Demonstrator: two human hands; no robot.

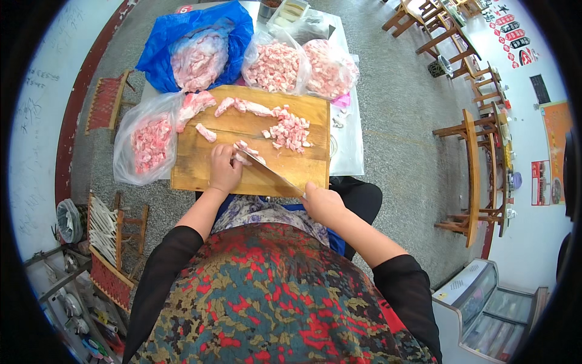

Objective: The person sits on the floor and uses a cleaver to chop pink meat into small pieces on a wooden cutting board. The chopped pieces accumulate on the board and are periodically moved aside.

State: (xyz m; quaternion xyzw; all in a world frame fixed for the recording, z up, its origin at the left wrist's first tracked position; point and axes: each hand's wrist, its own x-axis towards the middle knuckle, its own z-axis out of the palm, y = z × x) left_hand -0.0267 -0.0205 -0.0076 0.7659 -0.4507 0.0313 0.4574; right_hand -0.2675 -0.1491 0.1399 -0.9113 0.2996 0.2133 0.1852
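Observation:
My right hand [323, 204] grips the handle of a kitchen knife [277, 174] at the board's front right. The blade slants up and left across a piece of pale pink fatty meat [248, 148]. With curled fingers, my left hand [226, 168] holds this piece at its left side, close to the blade tip. Both are over a wooden cutting board [195, 175]. A heap of diced fat [291, 132] lies on the board's right half. Behind my left hand rest a short strip [206, 133], a longer strip [252, 107] and a thick slab [195, 107] at the left edge.
A clear bag of diced meat [152, 145] sits left of the board. Behind it stand a blue bag [157, 50] with a large fatty piece and two clear bags of cubes [275, 66], [329, 68]. The metal table [350, 150] shows at right. Stools [109, 102] flank the left.

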